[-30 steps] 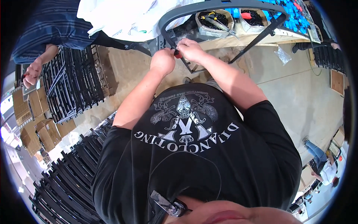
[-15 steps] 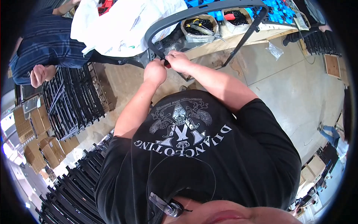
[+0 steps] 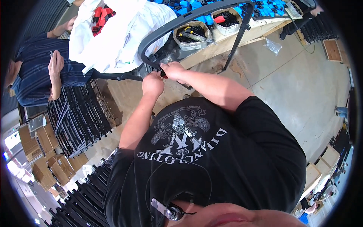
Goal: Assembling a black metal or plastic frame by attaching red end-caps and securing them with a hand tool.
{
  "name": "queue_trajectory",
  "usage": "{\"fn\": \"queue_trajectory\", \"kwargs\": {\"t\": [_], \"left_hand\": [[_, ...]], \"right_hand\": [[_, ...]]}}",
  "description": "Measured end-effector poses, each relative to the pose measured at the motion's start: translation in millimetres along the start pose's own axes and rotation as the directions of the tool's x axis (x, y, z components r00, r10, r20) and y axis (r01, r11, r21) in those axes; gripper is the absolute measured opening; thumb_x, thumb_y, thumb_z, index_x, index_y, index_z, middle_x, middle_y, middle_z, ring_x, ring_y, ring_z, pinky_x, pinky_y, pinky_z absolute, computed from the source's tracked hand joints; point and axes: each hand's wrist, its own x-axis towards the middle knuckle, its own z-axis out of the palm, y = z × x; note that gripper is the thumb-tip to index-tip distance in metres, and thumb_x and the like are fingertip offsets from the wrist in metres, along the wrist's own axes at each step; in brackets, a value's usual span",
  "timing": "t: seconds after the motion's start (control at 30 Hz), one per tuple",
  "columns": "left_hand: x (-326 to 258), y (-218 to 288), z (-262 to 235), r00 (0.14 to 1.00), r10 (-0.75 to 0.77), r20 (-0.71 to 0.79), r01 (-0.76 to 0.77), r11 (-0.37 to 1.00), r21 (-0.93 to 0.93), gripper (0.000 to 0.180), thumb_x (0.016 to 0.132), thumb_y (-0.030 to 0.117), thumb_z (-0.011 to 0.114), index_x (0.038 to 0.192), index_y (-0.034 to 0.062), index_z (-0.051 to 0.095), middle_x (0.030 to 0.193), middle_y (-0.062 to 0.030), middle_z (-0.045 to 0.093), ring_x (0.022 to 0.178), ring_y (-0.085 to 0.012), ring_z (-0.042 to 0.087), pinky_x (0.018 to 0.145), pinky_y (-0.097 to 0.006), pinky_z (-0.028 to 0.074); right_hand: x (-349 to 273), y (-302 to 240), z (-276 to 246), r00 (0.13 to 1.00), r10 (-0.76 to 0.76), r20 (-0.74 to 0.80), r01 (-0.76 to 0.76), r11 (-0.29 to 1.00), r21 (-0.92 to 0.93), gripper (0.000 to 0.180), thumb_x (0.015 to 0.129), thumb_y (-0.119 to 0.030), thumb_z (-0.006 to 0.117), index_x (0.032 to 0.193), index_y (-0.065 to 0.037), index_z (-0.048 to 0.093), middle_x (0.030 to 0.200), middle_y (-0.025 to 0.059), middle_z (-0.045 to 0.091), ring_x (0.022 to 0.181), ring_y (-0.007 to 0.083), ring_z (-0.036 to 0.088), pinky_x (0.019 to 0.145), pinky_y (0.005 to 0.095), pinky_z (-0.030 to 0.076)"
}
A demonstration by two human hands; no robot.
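A dark grey bent metal frame [image 3: 196, 13] arches over the near edge of the workbench. At its near left lower end, my left hand [image 3: 153, 84] and my right hand [image 3: 174, 70] meet, fingers closed. Between them a small red and black part [image 3: 164, 75] peeks out against the frame's end. My fingers cover most of it, so its kind does not show. Just beyond my hands, a crumpled clear plastic bag [image 3: 169, 58] lies on the bench.
A white sack [image 3: 113, 41] with red parts [image 3: 101, 19] bulges at far left. Two tubs [image 3: 191, 46] of black pieces, one topped by yellow-handled pliers [image 3: 193, 34], stand before blue parts [image 3: 264, 8]. A co-worker [image 3: 38, 75] stands left, near stacked black frames [image 3: 81, 117].
The whole view has shifted, with bench and frame now slightly lower and to the left. My hands stay together at the frame's end. The co-worker's near hand has risen, holding something small.
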Motion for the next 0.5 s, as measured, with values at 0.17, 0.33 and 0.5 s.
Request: {"fn": "queue_trajectory", "kwargs": {"t": [0.17,0.33,0.5], "left_hand": [[-4.9,14.8,-15.2,1.000,-0.009,0.006,0.009,0.998,0.066,0.039,0.099,0.037,0.055,0.092,0.0024,0.070,0.093,-0.0241,0.071,0.092,-0.0421,0.068,0.083,-0.051,0.053],[-36.0,72.9,-27.9,0.813,0.533,-0.235,-0.580,0.781,-0.231,0.027,0.088,0.028,0.074,0.089,0.0022,0.067,0.088,-0.0160,0.069,0.086,-0.0355,0.066,0.079,-0.045,0.052],[-23.7,123.2,-15.2,0.792,0.610,0.020,-0.581,0.764,-0.280,0.021,0.085,0.016,0.073,0.098,-0.0008,0.070,0.098,-0.0198,0.070,0.093,-0.0376,0.066,0.084,-0.044,0.053]], "right_hand": [[-12.9,31.0,-47.8,0.914,0.137,0.382,-0.353,0.731,0.583,0.039,0.104,-0.039,0.047,0.101,-0.005,0.064,0.085,0.0097,0.063,0.082,0.0257,0.065,0.071,0.0409,0.052],[-68.6,37.9,-79.8,0.809,-0.236,0.538,-0.323,0.585,0.744,0.046,0.105,-0.048,0.042,0.117,-0.008,0.062,0.108,0.0118,0.066,0.095,0.0263,0.065,0.090,0.0455,0.052],[-112.5,10.3,-117.6,0.877,-0.163,0.451,-0.264,0.620,0.739,0.056,0.105,-0.055,0.036,0.126,-0.010,0.061,0.121,0.0067,0.065,0.106,0.0252,0.061,0.094,0.0473,0.048]]}}
